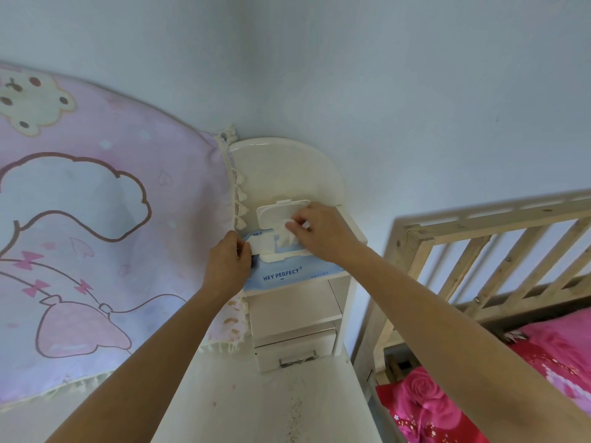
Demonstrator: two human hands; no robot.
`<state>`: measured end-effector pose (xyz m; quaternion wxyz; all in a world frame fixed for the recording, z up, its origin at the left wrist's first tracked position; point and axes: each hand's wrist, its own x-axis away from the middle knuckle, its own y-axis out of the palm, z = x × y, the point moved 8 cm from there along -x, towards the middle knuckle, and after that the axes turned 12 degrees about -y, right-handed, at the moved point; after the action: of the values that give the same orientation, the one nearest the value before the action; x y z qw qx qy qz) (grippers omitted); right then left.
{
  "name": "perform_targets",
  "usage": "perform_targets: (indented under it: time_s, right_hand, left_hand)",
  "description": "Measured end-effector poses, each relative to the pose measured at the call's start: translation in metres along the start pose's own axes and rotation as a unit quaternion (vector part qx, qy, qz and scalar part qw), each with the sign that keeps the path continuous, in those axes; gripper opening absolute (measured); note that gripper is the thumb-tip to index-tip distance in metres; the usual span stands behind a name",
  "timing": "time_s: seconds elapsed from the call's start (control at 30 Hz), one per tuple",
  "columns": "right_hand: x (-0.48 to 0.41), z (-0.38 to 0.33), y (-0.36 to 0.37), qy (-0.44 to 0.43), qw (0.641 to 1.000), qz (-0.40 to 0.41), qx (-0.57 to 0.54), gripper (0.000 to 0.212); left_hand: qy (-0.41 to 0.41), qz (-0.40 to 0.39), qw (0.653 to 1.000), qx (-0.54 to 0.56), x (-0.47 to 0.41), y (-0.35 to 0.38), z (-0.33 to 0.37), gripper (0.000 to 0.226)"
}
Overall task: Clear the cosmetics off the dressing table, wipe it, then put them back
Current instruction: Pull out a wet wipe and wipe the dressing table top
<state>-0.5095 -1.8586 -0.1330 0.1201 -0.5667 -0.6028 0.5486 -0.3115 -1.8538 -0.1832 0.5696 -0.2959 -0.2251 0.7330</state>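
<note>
White tissue stood bunched in the mouth of a pale blue pack of wet wipes [287,278] marked HEY PERFECT, which lay on the top shelf [332,277] of a white storage unit at the far end of the desk [243,404], close against the wall. The pack's white lid [278,211] was flipped up and back.

The right hand [323,233] pinched the wipe [286,238] between thumb and forefinger just above the opening, its fingers [295,223] drawn close together and the others curled behind. The left hand [228,263] gripped the pack's left end, fingers wrapped round its edge and the thumb pressed on top beside the lid frame.

Both forearms reached up and forward from the bottom corners, converging on the shelf, the right wrist crossing the pack's right side.

Room was tight on the left, where a pink cartoon-printed cloth [96,219] with a tasselled fringe hung right beside the unit and touched the left hand's back. To the right, a wooden bed rail [479,251] and bright pink floral bedding [447,407] stood near the desk's edge. Below the pack were an open cubby [294,310] and a small drawer [295,348] with a metal handle. The white desk surface showed scattered dark specks.
</note>
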Motion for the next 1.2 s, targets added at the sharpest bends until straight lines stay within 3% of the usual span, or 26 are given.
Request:
perform_targets:
  time_s: [0.1,0.27,0.4,0.57,0.67,0.77,0.83,1.0,1.07,1.13,1.2]
  right_hand:
    - [-0.004,0.014,-0.015,0.049,0.993,0.030,-0.108,0.023]
    - [0.000,0.016,-0.033,0.067,0.967,0.179,-0.171,0.029]
    - [0.010,0.028,-0.022,0.137,0.909,0.241,-0.311,0.023]
    - [0.003,0.040,-0.060,0.155,0.827,0.393,-0.372,0.023]
    - [-0.008,0.046,-0.063,0.190,0.852,0.315,-0.372,0.017]
    - [0.005,0.048,-0.025,0.272,0.904,0.088,-0.318,0.011]
    - [0.017,0.048,-0.007,0.277,0.923,0.002,-0.268,0.017]
    - [0.026,0.051,-0.004,0.260,0.915,0.026,-0.309,0.035]
    - [0.027,0.045,-0.004,0.245,0.900,0.036,-0.358,0.029]
    - [0.032,0.033,-0.003,0.232,0.862,0.063,-0.446,0.017]
    - [0.041,0.019,-0.001,0.212,0.792,0.105,-0.563,0.013]
  left_hand:
    - [-0.006,-0.002,1.000,0.000,0.000,0.000,-0.001,0.017]
    - [-0.001,-0.003,1.000,0.006,0.002,0.002,0.004,0.015]
    - [0.009,0.001,1.000,-0.022,0.004,0.007,0.006,0.017]
    - [0.020,-0.003,0.998,-0.056,0.006,0.011,0.007,0.016]
    - [0.019,-0.003,0.998,-0.058,0.006,0.011,0.006,0.017]
    - [0.021,-0.004,0.998,-0.059,0.006,0.015,0.005,0.019]
    - [0.022,-0.002,0.998,-0.060,0.008,0.017,0.005,0.019]
    - [0.044,0.014,0.997,-0.057,0.008,0.019,0.006,0.015]
    - [0.029,0.011,0.998,-0.054,0.007,0.020,0.001,0.016]
    - [0.011,0.004,1.000,-0.027,0.008,0.019,-0.001,0.015]
    - [-0.011,0.017,0.999,0.043,0.017,0.010,-0.004,0.010]
